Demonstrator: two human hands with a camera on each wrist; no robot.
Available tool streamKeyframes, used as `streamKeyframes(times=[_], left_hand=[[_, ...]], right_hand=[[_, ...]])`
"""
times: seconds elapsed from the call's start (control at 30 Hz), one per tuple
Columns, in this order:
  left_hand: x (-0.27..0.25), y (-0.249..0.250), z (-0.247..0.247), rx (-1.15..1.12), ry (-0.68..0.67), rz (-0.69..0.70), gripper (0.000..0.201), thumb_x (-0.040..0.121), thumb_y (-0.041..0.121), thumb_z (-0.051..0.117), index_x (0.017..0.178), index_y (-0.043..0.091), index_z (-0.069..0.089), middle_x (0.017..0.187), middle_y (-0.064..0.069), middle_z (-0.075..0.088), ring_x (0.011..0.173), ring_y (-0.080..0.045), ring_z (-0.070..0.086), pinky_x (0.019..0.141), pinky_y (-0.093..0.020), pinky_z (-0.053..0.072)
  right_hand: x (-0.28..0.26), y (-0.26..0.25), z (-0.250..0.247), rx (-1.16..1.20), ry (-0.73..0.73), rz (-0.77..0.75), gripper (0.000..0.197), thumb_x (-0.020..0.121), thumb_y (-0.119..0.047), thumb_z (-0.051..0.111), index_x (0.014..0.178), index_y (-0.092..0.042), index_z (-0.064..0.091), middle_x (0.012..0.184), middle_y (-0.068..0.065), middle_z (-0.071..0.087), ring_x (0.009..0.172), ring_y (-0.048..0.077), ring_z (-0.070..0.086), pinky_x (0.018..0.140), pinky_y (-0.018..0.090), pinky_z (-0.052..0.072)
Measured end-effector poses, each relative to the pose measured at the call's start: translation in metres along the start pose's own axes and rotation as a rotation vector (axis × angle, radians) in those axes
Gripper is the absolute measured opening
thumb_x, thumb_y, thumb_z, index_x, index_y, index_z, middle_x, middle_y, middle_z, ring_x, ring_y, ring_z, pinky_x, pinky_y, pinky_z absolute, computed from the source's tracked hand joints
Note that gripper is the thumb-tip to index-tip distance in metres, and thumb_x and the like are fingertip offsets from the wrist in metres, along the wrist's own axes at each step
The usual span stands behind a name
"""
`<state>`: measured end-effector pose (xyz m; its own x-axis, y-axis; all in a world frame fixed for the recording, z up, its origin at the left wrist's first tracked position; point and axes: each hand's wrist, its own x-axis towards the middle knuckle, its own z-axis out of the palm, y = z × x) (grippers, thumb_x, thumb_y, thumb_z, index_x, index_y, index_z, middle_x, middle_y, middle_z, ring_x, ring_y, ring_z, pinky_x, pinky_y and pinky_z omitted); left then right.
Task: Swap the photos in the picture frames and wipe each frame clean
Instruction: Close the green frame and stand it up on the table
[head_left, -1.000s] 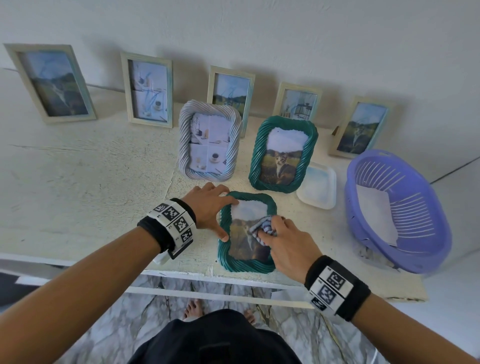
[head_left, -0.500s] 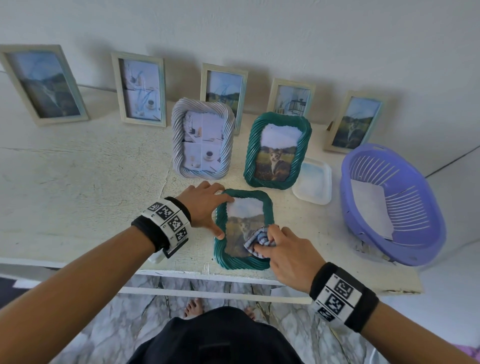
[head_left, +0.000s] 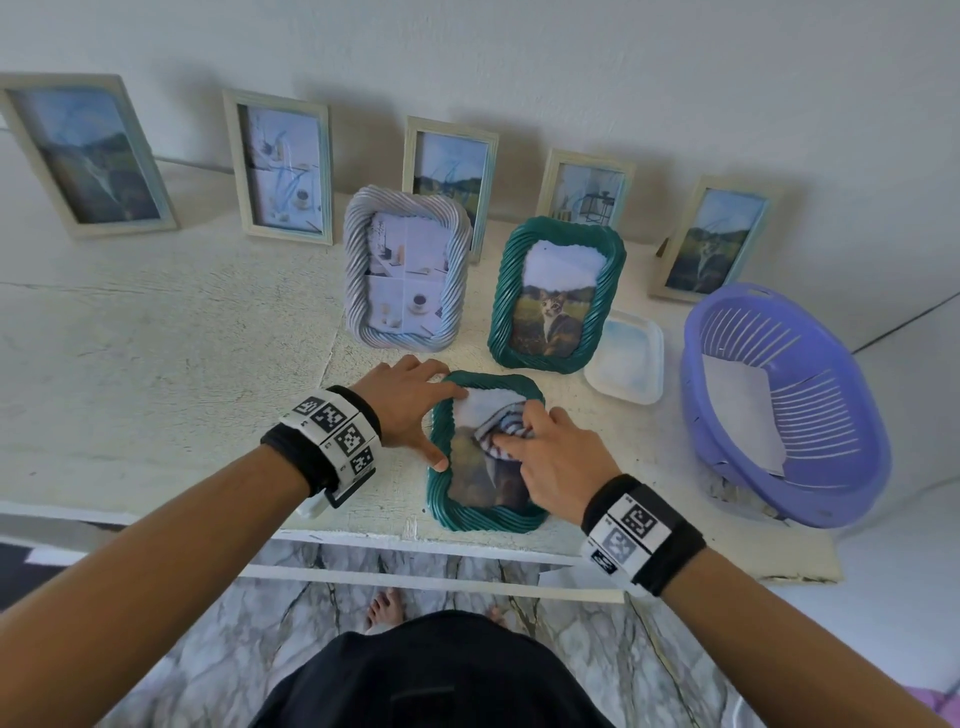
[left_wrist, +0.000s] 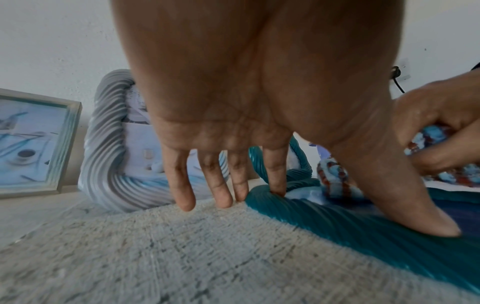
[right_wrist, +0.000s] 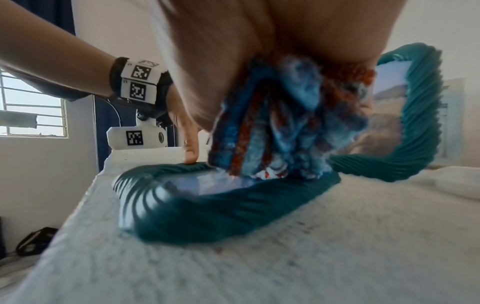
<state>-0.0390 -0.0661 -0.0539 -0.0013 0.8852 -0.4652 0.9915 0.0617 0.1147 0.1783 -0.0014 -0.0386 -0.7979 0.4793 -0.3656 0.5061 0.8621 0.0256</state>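
Wiping step in progress. The flat green frame (head_left: 485, 512) is lying face up at the near edge of the table (head_left: 156, 364), a cat photo in it. The right hand (head_left: 550, 457) is gripping a bunched striped cloth (head_left: 501, 431) with curled fingers and pressing it on the glass toward the far end of that frame. The left hand (head_left: 410, 410) is bracing the same frame: fingers straight and spread, index fingertip on the far left corner, thumb on the left rim, gripping nothing.

Progress, as judged: this frame is being cleaned, rim probably not yet done. Whether its photo is already the swapped one, I cannot tell. Just beyond the flat frame, a standing green frame (head_left: 558, 296) with another cat photo and a grey frame (head_left: 408, 267) with a coffee collage are standing upright; cleaned or not, cannot tell. Five pale wooden frames are leaning on the wall behind them; the nearest-left one (head_left: 283, 166) is showing a coffee print. Likely several frames are left.

Surroundings: right of the flat frame, a white tray (head_left: 628, 364), then a purple basket (head_left: 810, 483) with a sheet of paper inside.

Obstacles: the flat frame is sitting close to the table edge, so a hard stroke toward the person may be pushing it off. The standing green frame is near the cloth's far reach.
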Motion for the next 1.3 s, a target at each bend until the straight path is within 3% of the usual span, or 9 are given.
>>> streamKeyframes(times=[0.1,0.23,0.43,0.6,0.77,0.93,1.1,1.2,1.3], left_hand=[[0.000,0.001,0.000,0.000,0.001,0.003,0.099,0.065,0.076,0.067,0.148,0.037,0.027,0.156,0.000,0.022,0.137,-0.027,0.028,0.108,-0.047,0.034],[-0.001,0.000,0.001,-0.010,0.005,-0.002,0.099,0.066,0.075,0.067,0.149,0.037,0.026,0.157,0.001,0.021,0.138,-0.027,0.026,0.109,-0.047,0.032],[-0.002,-0.001,0.001,-0.012,0.004,0.006,0.099,0.067,0.075,0.066,0.149,0.037,0.026,0.158,0.000,0.020,0.138,-0.027,0.025,0.110,-0.047,0.032],[-0.003,-0.002,0.003,-0.007,0.013,0.009,0.100,0.067,0.077,0.065,0.150,0.038,0.025,0.157,0.001,0.021,0.138,-0.027,0.025,0.110,-0.047,0.032],[-0.002,-0.003,0.002,-0.016,-0.001,0.011,0.102,0.065,0.078,0.065,0.150,0.040,0.023,0.158,0.002,0.018,0.139,-0.026,0.023,0.110,-0.047,0.032],[-0.004,-0.003,0.002,0.018,-0.009,0.014,0.110,0.060,0.079,0.068,0.151,0.040,0.021,0.159,0.003,0.016,0.139,-0.025,0.023,0.111,-0.046,0.030],[-0.004,-0.002,0.001,0.038,-0.003,0.017,0.110,0.060,0.080,0.068,0.151,0.040,0.022,0.159,0.002,0.017,0.139,-0.026,0.024,0.111,-0.045,0.030],[-0.005,-0.002,0.001,0.039,0.004,0.018,0.110,0.060,0.080,0.067,0.151,0.039,0.022,0.158,0.001,0.018,0.139,-0.026,0.025,0.110,-0.044,0.029],[-0.005,-0.002,0.002,0.043,0.013,0.019,0.110,0.059,0.081,0.067,0.151,0.039,0.023,0.158,0.001,0.019,0.138,-0.026,0.026,0.110,-0.045,0.030]], right_hand=[[0.004,-0.010,-0.001,0.020,0.020,0.017,0.048,0.092,-0.024,0.050,0.139,-0.030,0.043,0.136,0.010,0.027,0.119,0.032,0.037,0.082,0.040,0.051],[-0.012,-0.016,0.007,0.035,-0.040,-0.105,0.047,0.093,-0.024,0.049,0.139,-0.033,0.043,0.132,0.010,0.029,0.115,0.030,0.039,0.081,0.040,0.052],[0.000,-0.009,-0.001,0.041,0.040,0.028,0.046,0.093,-0.024,0.049,0.138,-0.032,0.044,0.136,0.010,0.026,0.118,0.031,0.037,0.082,0.040,0.051],[-0.019,-0.024,0.009,0.073,-0.037,-0.108,0.046,0.094,-0.024,0.048,0.139,-0.035,0.043,0.132,0.009,0.029,0.117,0.029,0.037,0.082,0.041,0.052],[-0.004,-0.003,0.000,0.020,0.012,0.039,0.045,0.093,-0.024,0.049,0.137,-0.034,0.046,0.134,0.009,0.028,0.113,0.030,0.039,0.080,0.039,0.051],[-0.012,-0.026,0.008,0.073,-0.020,-0.035,0.047,0.094,-0.023,0.047,0.140,-0.028,0.041,0.136,0.011,0.027,0.118,0.031,0.038,0.083,0.041,0.052],[-0.023,-0.006,0.007,0.126,-0.066,-0.127,0.044,0.095,-0.023,0.044,0.136,-0.037,0.048,0.125,0.007,0.035,0.109,0.025,0.043,0.068,0.032,0.042],[-0.011,-0.008,0.002,0.101,-0.002,-0.025,0.046,0.094,-0.025,0.046,0.138,-0.034,0.044,0.128,0.007,0.032,0.113,0.027,0.042,0.077,0.036,0.050],[-0.007,-0.031,0.005,0.136,-0.010,-0.058,0.045,0.093,-0.024,0.047,0.138,-0.028,0.044,0.129,0.008,0.031,0.119,0.030,0.039,0.084,0.042,0.053]])
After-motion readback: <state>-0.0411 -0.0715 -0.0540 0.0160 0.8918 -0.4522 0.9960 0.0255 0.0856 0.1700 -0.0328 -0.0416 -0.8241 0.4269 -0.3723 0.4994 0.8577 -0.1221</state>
